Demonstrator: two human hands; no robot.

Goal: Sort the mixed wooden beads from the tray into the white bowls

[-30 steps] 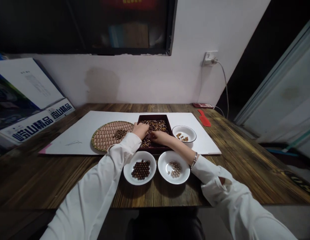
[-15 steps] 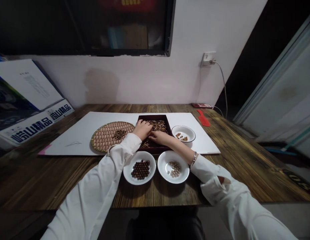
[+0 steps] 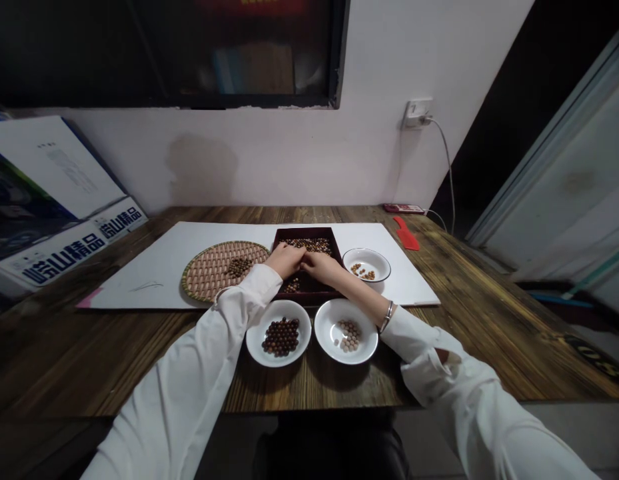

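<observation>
Over a dark red box (image 3: 334, 238) of mixed beads (image 3: 314, 245), my two hands meet at the fingertips. My left hand (image 3: 288, 259) is closed with its fingers bent down. From the right, my right hand (image 3: 321, 267) touches it, fingers pinched together. Whatever the fingers hold is hidden or too small to name. A few beads (image 3: 292, 286) show in the near part of the box below the hands. Under my forearms stand two white bowls, one with dark brown beads (image 3: 281, 337), the other with pale beads (image 3: 350, 335).
Left of the box lies a round woven tray (image 3: 204, 272) with brownish beads. A white bowl (image 3: 384, 265) with yellowish beads stands to the right. Beyond are a red scoop-like tool (image 3: 406, 235) and a phone (image 3: 404, 209). Printed boxes (image 3: 79, 250) stand far left.
My right hand has lifted slightly and drawn up against my left fingertips. My left fingers have bent down and closed. More of the box's near part shows beneath them.
</observation>
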